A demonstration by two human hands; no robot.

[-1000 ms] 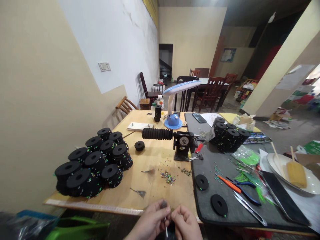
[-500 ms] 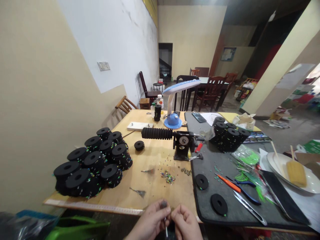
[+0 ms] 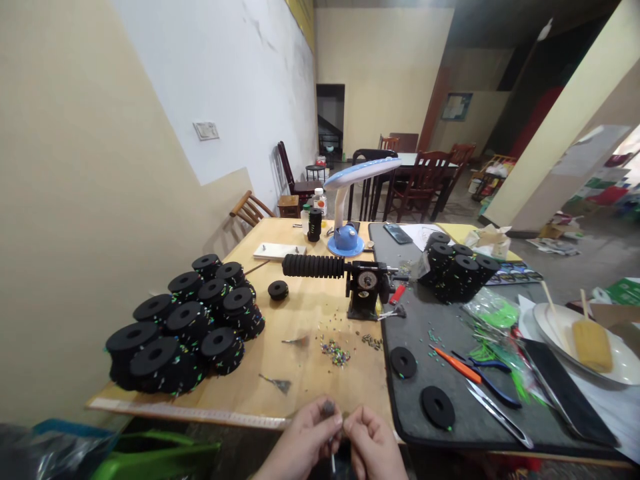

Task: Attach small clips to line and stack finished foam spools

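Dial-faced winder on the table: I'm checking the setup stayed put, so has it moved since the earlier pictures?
No: the dial-faced winder keeps its place beside the black disc on the wooden table; only the whole view shifted slightly.

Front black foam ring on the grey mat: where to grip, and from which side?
Pinch the outer rim of the foam ring from the near side with the right hand. It lies flat on the grey mat, so the rim is the easy edge to reach, and the centre hole gives a second hold.
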